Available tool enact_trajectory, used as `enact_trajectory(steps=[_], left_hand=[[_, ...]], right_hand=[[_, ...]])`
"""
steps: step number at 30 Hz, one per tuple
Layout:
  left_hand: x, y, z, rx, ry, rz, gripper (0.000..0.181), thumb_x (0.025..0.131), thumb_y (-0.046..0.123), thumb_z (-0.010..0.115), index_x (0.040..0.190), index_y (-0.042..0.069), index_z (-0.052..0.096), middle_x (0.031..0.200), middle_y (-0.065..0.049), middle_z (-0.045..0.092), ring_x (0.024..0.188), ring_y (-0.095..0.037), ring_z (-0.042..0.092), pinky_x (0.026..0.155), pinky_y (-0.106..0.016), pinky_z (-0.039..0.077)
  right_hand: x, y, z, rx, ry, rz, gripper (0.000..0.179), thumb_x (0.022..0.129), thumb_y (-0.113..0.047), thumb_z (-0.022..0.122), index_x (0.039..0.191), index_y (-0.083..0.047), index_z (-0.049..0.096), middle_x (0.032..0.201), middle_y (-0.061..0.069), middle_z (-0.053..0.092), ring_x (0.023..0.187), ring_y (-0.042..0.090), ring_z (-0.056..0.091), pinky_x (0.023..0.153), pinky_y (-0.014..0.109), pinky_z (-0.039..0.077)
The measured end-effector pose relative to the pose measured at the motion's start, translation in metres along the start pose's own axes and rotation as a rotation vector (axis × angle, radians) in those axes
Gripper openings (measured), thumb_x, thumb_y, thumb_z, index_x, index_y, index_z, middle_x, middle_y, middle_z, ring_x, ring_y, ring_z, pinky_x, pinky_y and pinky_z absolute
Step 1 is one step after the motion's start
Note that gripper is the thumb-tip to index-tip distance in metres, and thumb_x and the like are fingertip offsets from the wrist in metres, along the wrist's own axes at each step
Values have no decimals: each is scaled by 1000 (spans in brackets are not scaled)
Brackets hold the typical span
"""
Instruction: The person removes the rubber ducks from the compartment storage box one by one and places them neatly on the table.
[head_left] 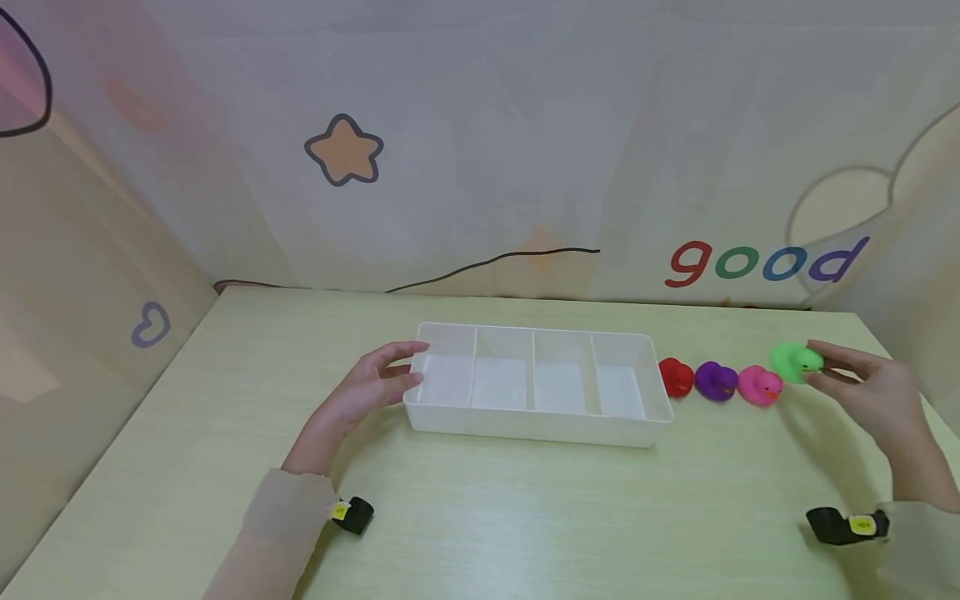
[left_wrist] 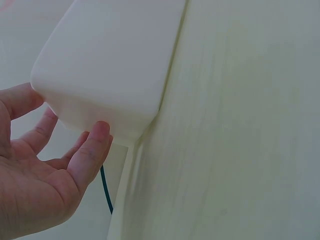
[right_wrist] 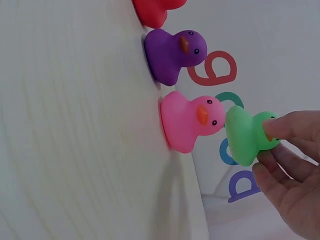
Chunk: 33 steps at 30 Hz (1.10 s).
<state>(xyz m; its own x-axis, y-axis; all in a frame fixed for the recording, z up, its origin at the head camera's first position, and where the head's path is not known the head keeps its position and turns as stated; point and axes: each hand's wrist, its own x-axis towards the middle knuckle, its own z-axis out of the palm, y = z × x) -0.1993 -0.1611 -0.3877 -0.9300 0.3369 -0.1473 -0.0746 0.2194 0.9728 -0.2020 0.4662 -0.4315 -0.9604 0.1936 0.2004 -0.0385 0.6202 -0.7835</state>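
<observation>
A white tray with compartments (head_left: 525,423) sits on the table, its left end at my left hand (head_left: 378,375). That hand's fingers are spread, their tips touching the end wall and rim, as the left wrist view also shows. My right hand (head_left: 873,392) pinches a green rubber duck (right_wrist: 242,135) by its head between thumb and fingers, raised above the tabletop. Close beside it stands a pink rubber duck (right_wrist: 182,122). A purple rubber duck (head_left: 716,382) and a red rubber duck (head_left: 677,378) continue the row toward the tray's right end.
The pale wooden table (head_left: 480,500) reaches back to a printed cloth wall (head_left: 480,150) with a star and the word "good". Cloth also rises at both sides. A small black camera is strapped on each wrist.
</observation>
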Motion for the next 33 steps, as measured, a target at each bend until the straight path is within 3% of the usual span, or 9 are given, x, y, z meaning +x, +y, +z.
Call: enact_trajectory(steps=[6,9,11,12,16,24,30,33], left_hand=[[0,1,0,4,1,-2,48,88,16,59,133,12,44,140,-9,33,121,-32,42,95,-48,39],[0,1,0,-1,3,-7,48,88,16,59,133,12,44,140,-8,33,121,-31,41,95,-48,39],[0,1,0,-2,3,-9,47,88,15,59,133,12,44,140,-8,33,121,-31,41,95,-47,39],[0,1,0,-3,4,-10,47,88,15,59,133,12,44,140,-8,33,121,-31,41,95,-47,39],[0,1,0,-6,5,-11,48,88,15,59,133,12,44,139,-8,34,121,-31,42,94,-47,40],[0,1,0,-13,1,-9,48,88,14,59,133,12,44,140,-9,33,121,-30,41,94,-46,40],[0,1,0,-10,6,-14,48,88,14,59,133,11,44,140,-9,33,120,-30,41,92,-44,42],[0,1,0,-7,7,-15,48,88,14,59,133,11,44,140,-9,33,120,-30,41,92,-43,42]], right_hand=[[-7,-10,-5,-18,-6,24,49,81,-22,70,127,-12,55,90,-39,52,82,-21,48,63,3,42],[-11,-18,-6,-59,-9,35,45,81,-25,69,125,-20,57,85,-43,49,81,-23,44,59,4,41],[-15,-26,-6,-77,-20,43,46,82,-26,68,125,-15,57,83,-44,48,81,-22,42,59,4,42],[-17,-28,-6,-80,-16,39,42,82,-25,68,123,-21,59,82,-45,47,80,-23,42,57,5,42],[-25,-45,-4,-74,-46,39,36,83,-19,67,119,-14,62,80,-45,46,77,-23,41,58,4,41],[-31,-51,-4,-97,-90,65,23,84,-19,66,103,-32,65,78,-46,45,77,-22,38,61,7,34],[-27,-42,-5,-123,-108,54,31,83,-18,67,113,-10,65,79,-46,46,78,-23,38,61,7,34],[-27,-41,-5,-132,-117,62,31,83,-20,67,112,-10,65,78,-45,46,78,-22,38,61,7,35]])
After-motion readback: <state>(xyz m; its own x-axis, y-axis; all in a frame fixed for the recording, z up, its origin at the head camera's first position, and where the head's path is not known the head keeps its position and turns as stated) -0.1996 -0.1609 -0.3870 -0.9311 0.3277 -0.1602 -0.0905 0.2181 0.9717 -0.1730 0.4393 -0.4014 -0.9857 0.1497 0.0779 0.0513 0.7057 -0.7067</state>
